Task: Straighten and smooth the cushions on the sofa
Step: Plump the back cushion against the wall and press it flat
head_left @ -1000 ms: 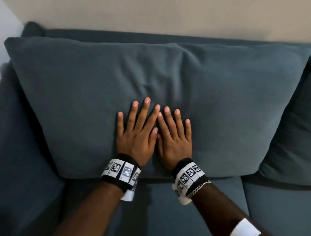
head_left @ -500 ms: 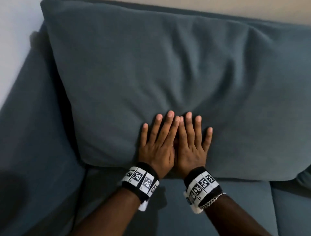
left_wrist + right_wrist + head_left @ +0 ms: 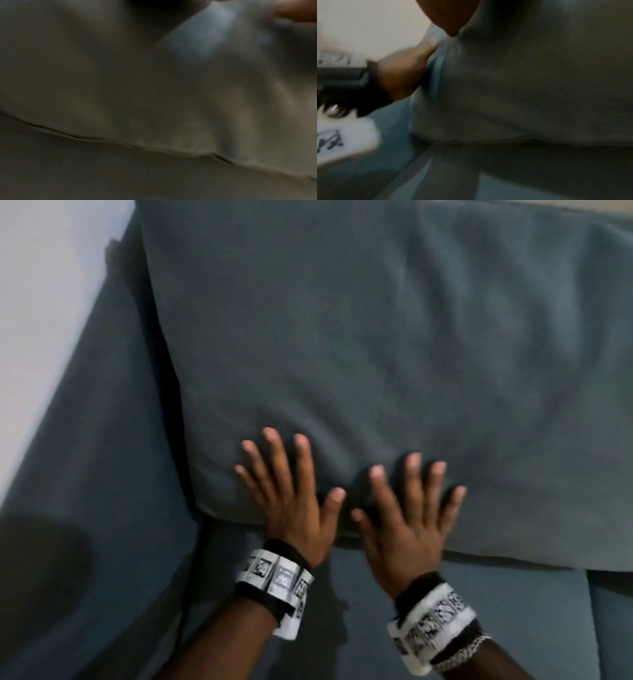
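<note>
A large blue-grey back cushion (image 3: 376,354) leans against the sofa back and fills most of the head view. Both hands lie flat on its lower edge with straight, spread fingers. My left hand (image 3: 291,494) presses near the cushion's lower left corner. My right hand (image 3: 407,515) presses a little to its right, a small gap between the two thumbs. The left wrist view shows only blurred cushion fabric (image 3: 154,94) and its bottom seam. In the right wrist view the left hand (image 3: 406,70) rests against the cushion (image 3: 530,81).
The seat cushion (image 3: 342,628) lies below the hands, with a seam to a second seat cushion (image 3: 613,628) at the right. The sofa's left armrest (image 3: 96,440) runs along the white wall (image 3: 41,302).
Both hands have slid down to the cushion's lower edge and moved apart, fingers now spread. The view has shifted left and closer.
</note>
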`<control>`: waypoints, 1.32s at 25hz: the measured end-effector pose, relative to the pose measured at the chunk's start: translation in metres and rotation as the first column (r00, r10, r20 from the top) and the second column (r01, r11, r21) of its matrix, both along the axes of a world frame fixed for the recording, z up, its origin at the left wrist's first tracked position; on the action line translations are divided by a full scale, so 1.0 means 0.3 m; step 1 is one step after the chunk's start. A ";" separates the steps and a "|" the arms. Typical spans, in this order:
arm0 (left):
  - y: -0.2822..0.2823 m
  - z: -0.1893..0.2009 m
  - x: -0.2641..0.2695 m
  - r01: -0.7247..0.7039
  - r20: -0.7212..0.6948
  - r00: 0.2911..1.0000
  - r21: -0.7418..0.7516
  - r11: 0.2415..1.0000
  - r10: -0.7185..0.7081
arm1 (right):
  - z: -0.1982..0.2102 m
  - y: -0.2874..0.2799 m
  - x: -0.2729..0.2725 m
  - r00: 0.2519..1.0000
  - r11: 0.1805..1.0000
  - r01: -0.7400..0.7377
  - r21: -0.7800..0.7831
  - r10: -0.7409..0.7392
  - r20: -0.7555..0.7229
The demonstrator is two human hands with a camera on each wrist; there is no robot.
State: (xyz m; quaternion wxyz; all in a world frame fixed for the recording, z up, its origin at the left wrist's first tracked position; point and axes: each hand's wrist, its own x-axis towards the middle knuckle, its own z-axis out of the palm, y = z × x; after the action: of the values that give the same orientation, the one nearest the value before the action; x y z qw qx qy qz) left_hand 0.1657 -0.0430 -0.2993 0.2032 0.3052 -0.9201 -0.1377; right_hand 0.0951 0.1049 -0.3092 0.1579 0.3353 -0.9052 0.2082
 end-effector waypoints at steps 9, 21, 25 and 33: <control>-0.140 -0.038 0.081 -0.209 0.099 0.973 -0.004 0.978 0.208 | -0.012 0.356 -0.206 0.993 0.985 0.106 0.139 -0.098 -0.061; 0.074 0.314 -0.373 -0.084 0.120 0.988 -0.105 0.991 0.097 | 0.300 0.345 -0.581 0.937 0.937 0.348 -0.020 -0.348 0.025; 0.285 0.431 -0.559 0.168 0.167 0.976 -0.155 0.974 -0.142 | 0.392 0.259 -0.642 0.975 0.975 0.220 -0.027 -0.221 -0.032; 0.387 0.402 -0.641 -0.036 0.163 0.985 -0.131 0.991 0.057 | 0.331 0.541 -0.783 0.861 0.844 0.506 -0.177 -0.483 0.156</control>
State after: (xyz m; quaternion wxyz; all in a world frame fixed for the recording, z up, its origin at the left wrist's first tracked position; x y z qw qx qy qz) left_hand -0.0265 0.0731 -0.1787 0.1479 0.3235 -0.9334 -0.0479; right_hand -0.1399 0.2672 -0.2098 0.1930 0.0602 -0.9405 0.2731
